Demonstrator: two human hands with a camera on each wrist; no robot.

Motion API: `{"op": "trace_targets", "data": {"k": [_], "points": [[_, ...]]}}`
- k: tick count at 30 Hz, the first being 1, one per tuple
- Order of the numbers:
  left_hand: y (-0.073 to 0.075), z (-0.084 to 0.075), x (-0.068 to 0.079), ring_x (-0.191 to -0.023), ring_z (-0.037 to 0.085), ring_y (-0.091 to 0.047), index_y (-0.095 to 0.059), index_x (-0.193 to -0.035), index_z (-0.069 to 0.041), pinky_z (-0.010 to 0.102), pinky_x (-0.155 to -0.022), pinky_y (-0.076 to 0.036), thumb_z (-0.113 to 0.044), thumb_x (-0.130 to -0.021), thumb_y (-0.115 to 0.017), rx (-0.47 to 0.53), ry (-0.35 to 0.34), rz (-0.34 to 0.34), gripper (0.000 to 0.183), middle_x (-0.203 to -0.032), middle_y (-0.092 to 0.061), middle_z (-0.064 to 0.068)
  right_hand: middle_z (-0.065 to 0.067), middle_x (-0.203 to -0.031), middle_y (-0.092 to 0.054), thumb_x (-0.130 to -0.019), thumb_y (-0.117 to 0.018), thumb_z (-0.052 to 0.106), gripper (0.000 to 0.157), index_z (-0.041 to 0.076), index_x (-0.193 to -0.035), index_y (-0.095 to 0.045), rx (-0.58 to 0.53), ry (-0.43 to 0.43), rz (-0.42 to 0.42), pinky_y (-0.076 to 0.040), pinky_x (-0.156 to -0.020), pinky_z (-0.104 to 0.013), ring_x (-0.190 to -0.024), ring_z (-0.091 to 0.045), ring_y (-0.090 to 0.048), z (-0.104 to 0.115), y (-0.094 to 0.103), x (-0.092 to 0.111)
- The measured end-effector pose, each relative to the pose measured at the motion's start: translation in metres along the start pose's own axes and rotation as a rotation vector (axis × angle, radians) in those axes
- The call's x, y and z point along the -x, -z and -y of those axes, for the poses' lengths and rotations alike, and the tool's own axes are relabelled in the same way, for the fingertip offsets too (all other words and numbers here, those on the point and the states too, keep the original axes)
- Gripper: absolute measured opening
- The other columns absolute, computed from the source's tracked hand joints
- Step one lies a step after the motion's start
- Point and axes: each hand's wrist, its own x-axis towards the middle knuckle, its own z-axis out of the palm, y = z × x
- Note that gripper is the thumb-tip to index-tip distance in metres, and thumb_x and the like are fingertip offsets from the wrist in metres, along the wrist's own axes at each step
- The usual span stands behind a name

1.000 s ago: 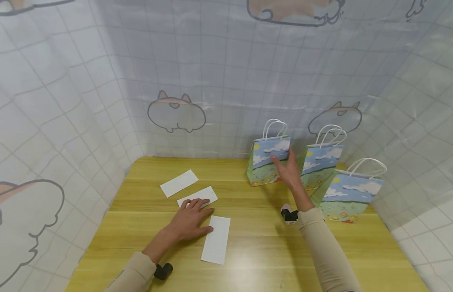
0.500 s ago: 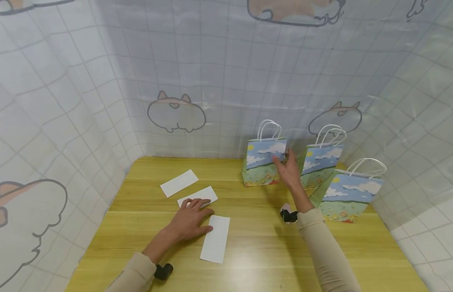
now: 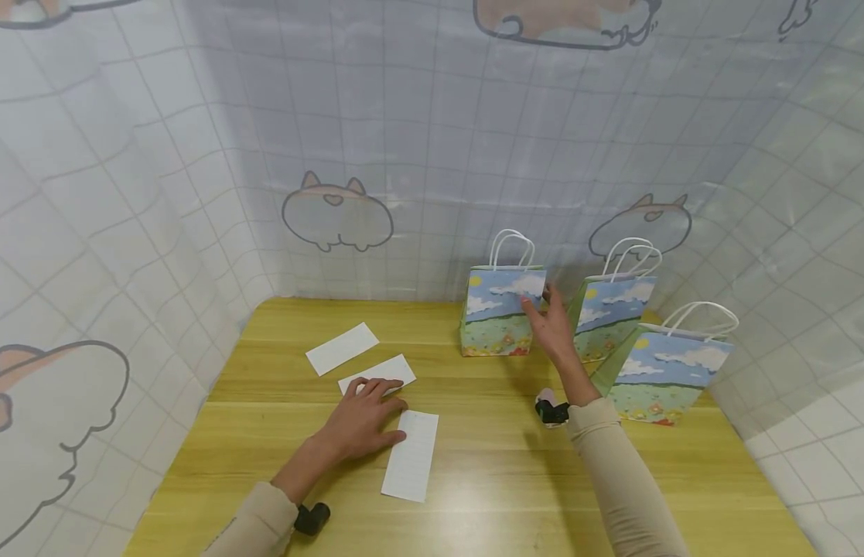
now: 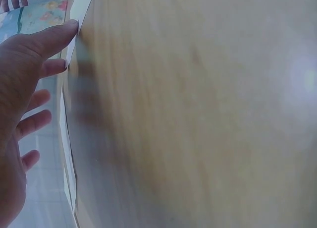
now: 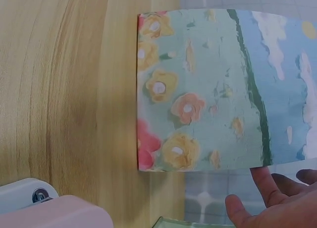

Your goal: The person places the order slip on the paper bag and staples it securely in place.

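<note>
My left hand [image 3: 362, 422] lies low over the table, fingertips over the middle white paper slip [image 3: 397, 370] and thumb at the edge of the nearest slip [image 3: 412, 456]. In the left wrist view, the thumb [image 4: 57, 37] and fingers are spread. Another slip [image 3: 343, 349] lies farther back. My right hand [image 3: 553, 329] is at the right side of the leftmost paper gift bag [image 3: 503, 313], which stands upright with white handles. In the right wrist view, a finger [image 5: 267, 186] meets the gift bag's edge, while the thumb [image 5: 238, 210] is apart from it.
Two matching gift bags stand at the right, one behind [image 3: 612, 309] and one nearer [image 3: 671, 371]. The wooden table [image 3: 487, 503] ends at a patterned curtain [image 3: 432, 193] at the back and sides. Black wrist devices [image 3: 312, 518] sit by both sleeves.
The leftmost gift bag has shifted left and turned its front more squarely toward me. My right hand has stayed about in place, and the nearest slip has shifted slightly. My left hand is nearly still.
</note>
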Motion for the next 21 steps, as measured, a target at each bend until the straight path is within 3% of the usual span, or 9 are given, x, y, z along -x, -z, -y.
{"op": "trace_targets", "data": {"k": [21], "points": [[0.0000, 0.0012, -0.0005, -0.131, 0.024, -0.049, -0.067, -0.113, -0.028, 0.054, -0.107, -0.032, -0.060, -0.083, -0.074, -0.002, 0.001, -0.019, 0.045, -0.145, -0.052, 0.002, -0.020, -0.160, -0.031, -0.101, -0.051, 0.056, 0.080, 0.014, -0.161, -0.020, 0.001, 0.017, 0.014, -0.042, -0.102, -0.061, -0.133, -0.044, -0.046, 0.0016, -0.0031, 0.0001]]}}
